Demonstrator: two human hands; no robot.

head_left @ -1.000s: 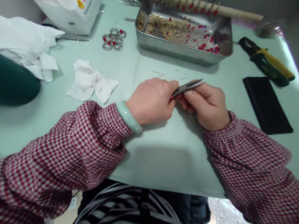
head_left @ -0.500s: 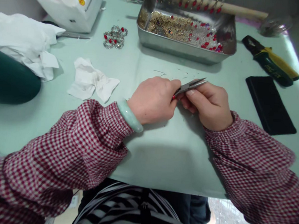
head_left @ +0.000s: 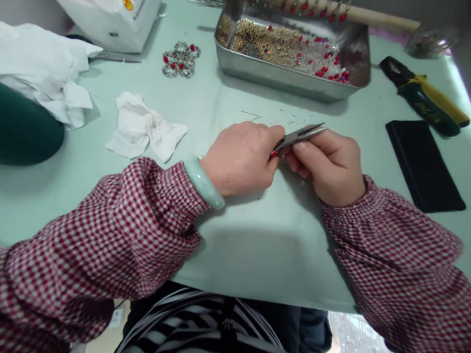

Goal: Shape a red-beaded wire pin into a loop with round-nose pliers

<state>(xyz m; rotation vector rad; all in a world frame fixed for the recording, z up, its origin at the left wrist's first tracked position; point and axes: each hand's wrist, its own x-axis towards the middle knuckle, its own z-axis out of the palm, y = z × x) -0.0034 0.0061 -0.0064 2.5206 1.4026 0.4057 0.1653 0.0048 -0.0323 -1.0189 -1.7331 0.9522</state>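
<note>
My left hand [head_left: 243, 158], a pale green bangle [head_left: 204, 182] at its wrist, is closed around the handle end of slim needle-nose pliers [head_left: 293, 137]. The jaws point up and to the right. A small red bit shows beside the left fingers; whether it is a bead or part of the handle is unclear. Thumb and fingers of my right hand [head_left: 334, 165] are pressed together against the pliers near the jaws. What they pinch is hidden. Short wire pieces [head_left: 250, 114] lie on the table just beyond the hands.
Behind the hands stands a metal tray [head_left: 287, 82] of gold, clear and red beads. A wooden rod [head_left: 378, 17] with hanging red-bead pieces lies across it. At left are a beaded chain [head_left: 181, 61], crumpled tissue [head_left: 131, 127] and a dark green object [head_left: 15, 121]; at right, cutters [head_left: 425, 99] and a black phone-like slab [head_left: 426, 167].
Both hands and the pliers hold practically the same position. The whole view has shifted very slightly.
</note>
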